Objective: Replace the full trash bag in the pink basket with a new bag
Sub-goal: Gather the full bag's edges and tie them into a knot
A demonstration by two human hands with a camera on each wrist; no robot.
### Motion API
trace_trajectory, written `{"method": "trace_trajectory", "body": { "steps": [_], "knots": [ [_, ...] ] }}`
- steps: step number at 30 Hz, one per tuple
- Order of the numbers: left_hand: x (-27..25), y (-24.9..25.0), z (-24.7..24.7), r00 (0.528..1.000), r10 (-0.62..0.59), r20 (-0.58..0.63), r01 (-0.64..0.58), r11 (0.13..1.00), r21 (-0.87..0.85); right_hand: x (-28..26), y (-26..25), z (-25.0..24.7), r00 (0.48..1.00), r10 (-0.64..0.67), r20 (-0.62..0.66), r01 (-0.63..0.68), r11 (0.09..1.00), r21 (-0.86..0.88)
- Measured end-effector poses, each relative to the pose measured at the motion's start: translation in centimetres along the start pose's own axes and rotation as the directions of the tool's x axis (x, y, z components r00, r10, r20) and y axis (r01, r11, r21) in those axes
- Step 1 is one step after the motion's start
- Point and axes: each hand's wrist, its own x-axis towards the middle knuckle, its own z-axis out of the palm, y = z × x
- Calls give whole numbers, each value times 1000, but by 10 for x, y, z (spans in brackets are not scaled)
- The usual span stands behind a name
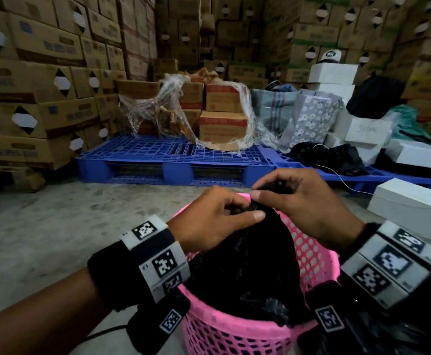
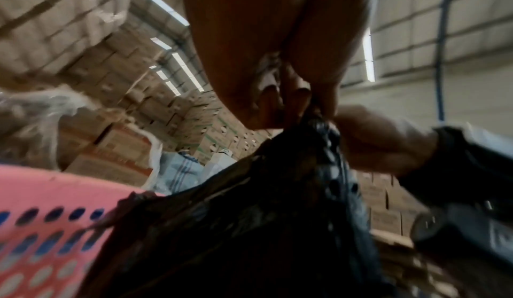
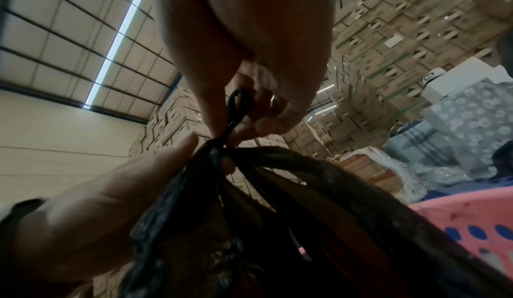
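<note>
A pink perforated basket [image 1: 237, 336] stands on the floor right below me, with a full black trash bag [image 1: 247, 272] bulging out of it. The bag's mouth is gathered into a twisted neck above the rim. My left hand [image 1: 224, 216] grips that neck from the left, thumb across the plastic. My right hand [image 1: 281, 190] pinches the twisted black end just above it. In the left wrist view the bag [image 2: 263, 215] hangs under the fingers beside the basket wall [image 2: 41, 215]. In the right wrist view my right hand [image 3: 238, 114] pinches a thin black strand of the bag [image 3: 277, 226].
A blue pallet [image 1: 173, 160] with shrink-wrapped cartons [image 1: 222, 121] lies ahead on the concrete floor. Stacked cardboard boxes [image 1: 30, 85] wall the left and back. White boxes [image 1: 411, 206], fabric bags and a black bag [image 1: 337, 157] crowd the right. More black plastic [image 1: 388, 339] lies at bottom right.
</note>
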Motion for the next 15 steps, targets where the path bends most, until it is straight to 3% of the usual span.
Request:
{"method": "trace_trajectory", "body": {
  "steps": [3, 6, 8, 10, 13, 15],
  "knots": [
    [0, -3, -2, 993, 73, -87, -62, 991, 122, 7, 8, 4, 987, 135, 89, -133, 991, -23],
    [-1, -9, -14, 996, -4, -91, 12, 996, 88, 4, 10, 2, 886, 324, 333, -342, 940, -7],
    [-2, -13, -18, 993, -100, -61, 106, 990, 96, -3, 14, 2, 875, 282, 393, -267, 959, -95],
    [-3, -18, -16, 973, -228, -47, 229, 973, 29, -6, 19, 3, 909, 186, 374, -84, 959, -271],
    [-2, -22, -14, 933, -357, -49, 354, 933, -63, -10, 27, 8, 963, -10, 268, 144, 861, -488],
    [-1, -21, -15, 923, -384, -18, 381, 920, -90, -14, 29, 11, 953, -153, 261, 277, 783, -556]
  ]
}}
